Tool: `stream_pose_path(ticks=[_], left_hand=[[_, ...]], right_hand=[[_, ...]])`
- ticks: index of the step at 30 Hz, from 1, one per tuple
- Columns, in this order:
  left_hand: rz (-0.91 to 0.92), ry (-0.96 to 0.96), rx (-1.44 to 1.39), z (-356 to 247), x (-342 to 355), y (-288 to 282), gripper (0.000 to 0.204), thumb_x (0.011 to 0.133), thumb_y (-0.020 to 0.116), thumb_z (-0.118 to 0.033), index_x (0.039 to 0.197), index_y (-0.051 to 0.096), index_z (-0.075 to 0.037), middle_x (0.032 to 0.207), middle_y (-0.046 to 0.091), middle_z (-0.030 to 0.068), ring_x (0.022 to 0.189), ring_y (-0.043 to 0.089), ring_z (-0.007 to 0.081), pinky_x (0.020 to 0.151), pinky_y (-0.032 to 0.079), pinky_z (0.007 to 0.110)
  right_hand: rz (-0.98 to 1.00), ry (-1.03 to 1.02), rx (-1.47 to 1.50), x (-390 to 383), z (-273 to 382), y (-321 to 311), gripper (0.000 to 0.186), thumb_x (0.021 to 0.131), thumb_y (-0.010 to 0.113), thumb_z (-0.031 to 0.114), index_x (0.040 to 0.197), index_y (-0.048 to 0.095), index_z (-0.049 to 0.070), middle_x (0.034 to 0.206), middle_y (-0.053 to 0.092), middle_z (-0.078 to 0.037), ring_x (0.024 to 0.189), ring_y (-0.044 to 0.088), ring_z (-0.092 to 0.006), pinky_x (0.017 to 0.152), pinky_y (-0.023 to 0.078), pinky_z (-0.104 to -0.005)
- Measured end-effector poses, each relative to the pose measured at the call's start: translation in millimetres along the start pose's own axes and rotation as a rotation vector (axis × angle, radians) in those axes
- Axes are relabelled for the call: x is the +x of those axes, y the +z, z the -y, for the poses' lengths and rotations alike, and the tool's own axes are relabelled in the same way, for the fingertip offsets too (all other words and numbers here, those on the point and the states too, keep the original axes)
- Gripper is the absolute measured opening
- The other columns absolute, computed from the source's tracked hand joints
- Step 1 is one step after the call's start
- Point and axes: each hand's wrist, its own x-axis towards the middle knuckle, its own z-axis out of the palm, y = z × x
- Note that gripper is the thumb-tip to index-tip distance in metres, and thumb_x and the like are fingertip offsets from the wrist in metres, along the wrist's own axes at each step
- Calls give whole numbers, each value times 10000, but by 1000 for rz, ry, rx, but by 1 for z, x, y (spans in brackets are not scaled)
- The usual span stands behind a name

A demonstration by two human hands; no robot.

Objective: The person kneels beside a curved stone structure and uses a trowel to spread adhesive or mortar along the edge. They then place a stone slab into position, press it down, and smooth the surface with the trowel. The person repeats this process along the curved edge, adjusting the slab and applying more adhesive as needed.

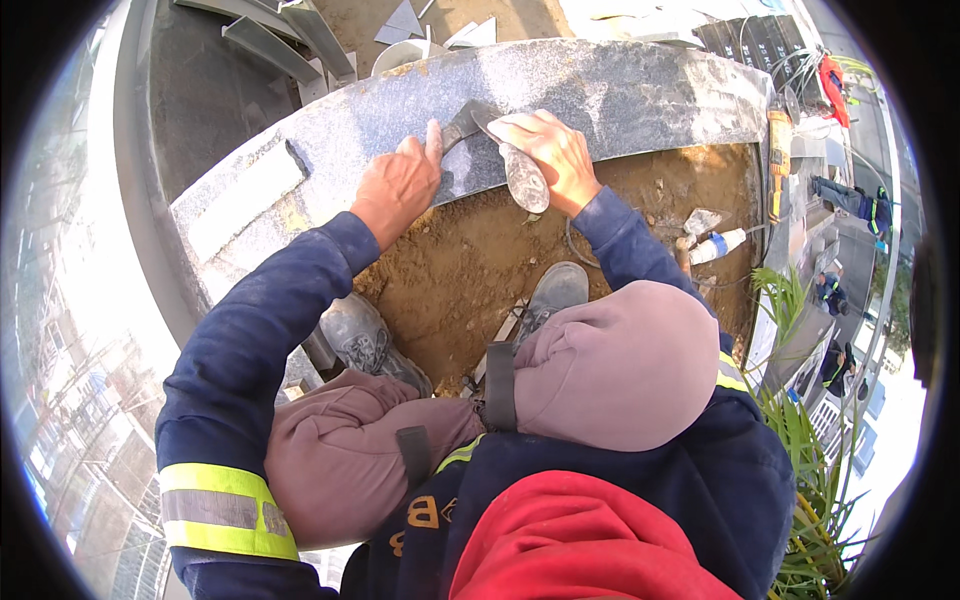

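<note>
Crouched over a curved grey stone slab [620, 95] at upper centre of the frame. Right hand [552, 155] clenched around a mortar-caked trowel [505, 150] lying across the slab's inner edge. Left hand [398, 185] beside it, fingers loosely extended, forefinger touching the blade.

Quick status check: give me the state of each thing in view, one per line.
left hand: flat on the granite slab, fingers beside the trowel blade
right hand: closed on the trowel
trowel: blade against the slab
granite slab: lying flat, curved inner edge over bare soil
white tube: lying on the soil
</note>
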Motion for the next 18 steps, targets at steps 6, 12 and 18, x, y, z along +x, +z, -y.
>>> stream_pose_path(ticks=[6, 12, 18], left_hand=[[55, 29, 20, -3, 6, 13, 587, 968, 478, -55, 1494, 335, 162, 848, 647, 179, 664, 697, 237, 561, 566, 337], [23, 16, -28, -4, 8, 16, 586, 952, 491, -32, 1481, 345, 174, 829, 655, 195, 647, 703, 263, 554, 574, 355], [46, 13, -84, -9, 9, 13, 599, 942, 509, -27, 1472, 339, 194, 839, 664, 212, 664, 711, 281, 571, 584, 364]], right_hand=[[-57, 5, -70, 7, 10, 21, 331, 811, 708, 111, 1141, 717, 85, 1092, 727, -67, 911, 670, -290, 757, 570, -397], [13, -31, -147, 3, 20, 29, 347, 802, 708, 132, 1147, 711, 92, 1064, 714, -47, 890, 658, -281, 743, 558, -405], [-37, -67, -118, 9, 15, 34, 381, 800, 700, 135, 1179, 702, 96, 1091, 710, -33, 912, 656, -257, 738, 561, -390]])
